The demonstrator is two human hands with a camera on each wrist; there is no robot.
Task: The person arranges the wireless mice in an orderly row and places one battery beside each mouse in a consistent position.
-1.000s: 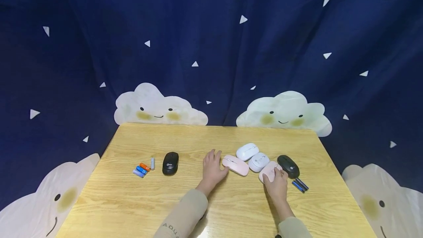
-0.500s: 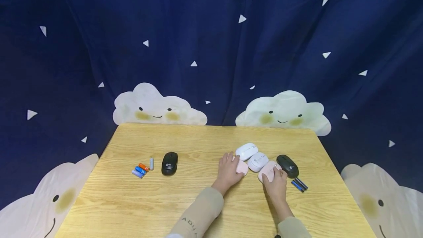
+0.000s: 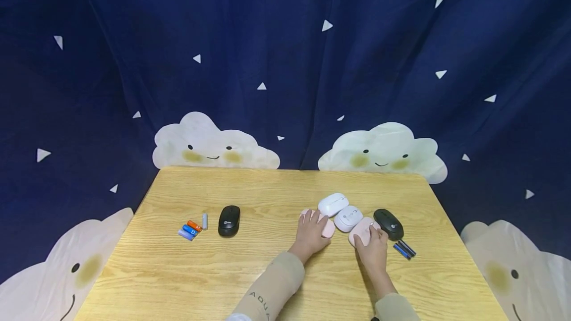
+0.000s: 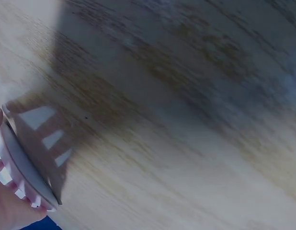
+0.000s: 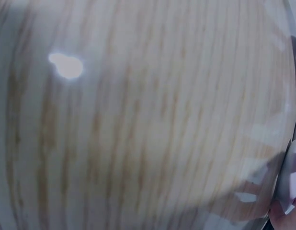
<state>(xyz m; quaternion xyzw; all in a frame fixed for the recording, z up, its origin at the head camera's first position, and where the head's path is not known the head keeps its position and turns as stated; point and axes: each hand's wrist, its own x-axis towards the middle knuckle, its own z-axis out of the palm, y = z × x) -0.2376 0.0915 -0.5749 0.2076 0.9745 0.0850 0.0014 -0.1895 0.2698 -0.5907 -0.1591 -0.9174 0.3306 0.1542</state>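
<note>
- One wood-grain desk (image 3: 178, 271) fills the lower part of the head view, its far edge straight and its left and right edges slanting outward toward the viewer; the right-wrist view shows a bright glare patch on its glossy top.
- Behind the far edge hangs a navy curtain (image 3: 267, 38) printed with white triangles (image 3: 327, 26), the word "sweet" and smiling clouds (image 3: 200, 135).
- Toward the left edge lie four batteries: orange (image 3: 195, 225), blue (image 3: 190, 230) and lavender (image 3: 185, 235) side by side, and a pale one (image 3: 204, 221) near them; a black mouse (image 3: 229, 221) sits to their right.
- Right of the desk's middle, two white mice (image 3: 333, 204) sit close together, crowding the space between two pink ones.
- Toward the right edge, a second black mouse (image 3: 389, 224) sits just beside the nearer pink one, with two slim dark batteries (image 3: 404, 249) below it.
- The left hand (image 3: 311, 236) holds the left pink mouse (image 3: 328, 230), fingers spread over it and hiding its middle; that mouse lies just right of the desk's middle.
- The right hand (image 3: 373, 250) grips the right pink mouse (image 3: 359, 230), between the white mice and the second black mouse, thumb at its side.
</note>
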